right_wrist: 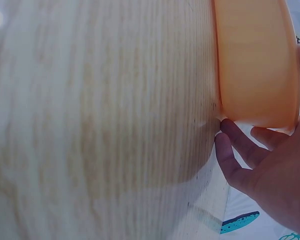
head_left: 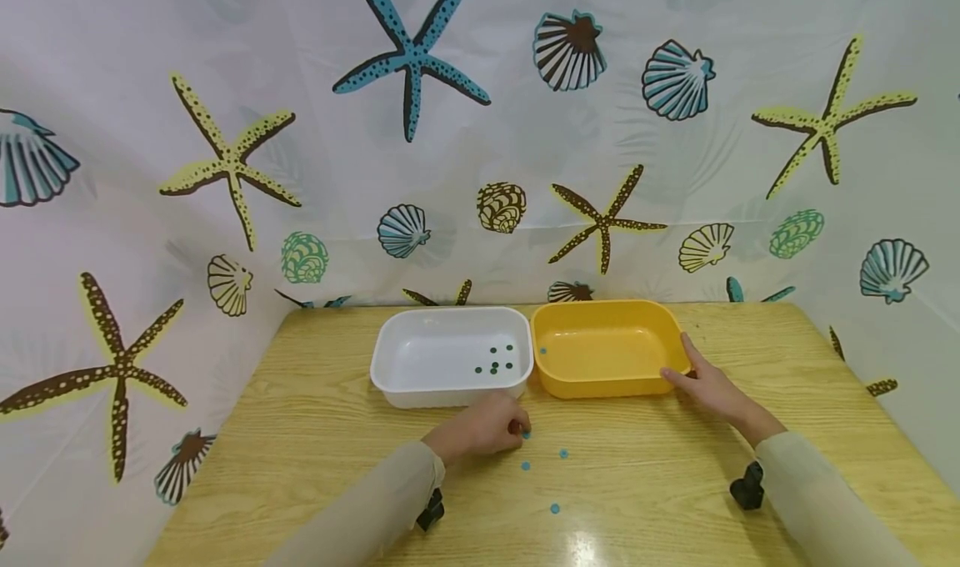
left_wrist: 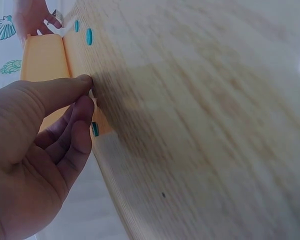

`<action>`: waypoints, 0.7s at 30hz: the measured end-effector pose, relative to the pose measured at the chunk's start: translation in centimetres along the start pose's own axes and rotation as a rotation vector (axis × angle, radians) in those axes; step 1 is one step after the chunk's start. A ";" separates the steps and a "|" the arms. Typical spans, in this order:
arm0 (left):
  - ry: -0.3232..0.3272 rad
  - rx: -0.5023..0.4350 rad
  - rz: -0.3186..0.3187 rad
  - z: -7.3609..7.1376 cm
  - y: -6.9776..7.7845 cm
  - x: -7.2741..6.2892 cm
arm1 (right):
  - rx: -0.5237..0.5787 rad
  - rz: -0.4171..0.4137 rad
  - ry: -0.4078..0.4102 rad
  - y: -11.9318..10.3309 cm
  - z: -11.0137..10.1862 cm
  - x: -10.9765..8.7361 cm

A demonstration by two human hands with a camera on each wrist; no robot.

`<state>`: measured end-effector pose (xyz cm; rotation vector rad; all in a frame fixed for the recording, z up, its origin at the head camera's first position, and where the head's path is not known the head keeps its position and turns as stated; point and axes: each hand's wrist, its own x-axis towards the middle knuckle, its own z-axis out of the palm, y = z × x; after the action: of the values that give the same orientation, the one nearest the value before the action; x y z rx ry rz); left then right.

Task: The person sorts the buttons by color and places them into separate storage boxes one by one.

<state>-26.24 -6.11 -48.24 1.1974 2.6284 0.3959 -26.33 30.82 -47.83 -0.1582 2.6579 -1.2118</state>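
Observation:
My left hand [head_left: 487, 425] is low over the table just in front of the white tub [head_left: 450, 398]. Its thumb and forefinger tips [left_wrist: 86, 79] meet beside a small blue disc [head_left: 527, 435]; I cannot tell whether a disc is pinched between them. My right hand [head_left: 708, 383] holds the right end of the yellow tub [head_left: 607, 388], thumb at the front rim and fingers along the end wall. In the right wrist view its fingertips [right_wrist: 227, 127] are low against the tub's end. Several dark green discs [head_left: 495, 365] lie inside the white tub.
More blue discs [head_left: 563, 453] lie loose on the wooden table [head_left: 645, 484] in front of the tubs. One blue disc [head_left: 543, 351] is inside the yellow tub at its left end. The tubs stand side by side near a white shell-and-starfish cloth [head_left: 465, 250] at the back.

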 end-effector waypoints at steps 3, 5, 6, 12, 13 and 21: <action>0.003 0.006 0.013 0.0 -0.1 0.0 | -0.001 0.007 -0.002 0.1 0.0 0.1; 0.005 0.001 0.019 0.0 -0.2 0.0 | -0.003 0.008 -0.003 0.1 0.0 0.2; 0.005 -0.004 0.021 0.1 -0.3 0.0 | -0.002 0.008 -0.003 0.1 0.0 0.2; 0.009 -0.022 0.019 0.2 -0.5 0.1 | -0.005 0.004 -0.004 0.1 -0.1 0.3; 0.009 -0.022 0.020 0.3 -0.5 0.1 | -0.008 0.004 -0.004 0.1 -0.1 0.3; 0.010 -0.016 0.044 0.2 -0.5 0.1 | -0.002 0.005 -0.005 -0.1 0.0 0.0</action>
<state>-26.60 -6.35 -48.66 1.2530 2.6064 0.4314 -26.32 30.74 -47.74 -0.1552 2.6534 -1.2063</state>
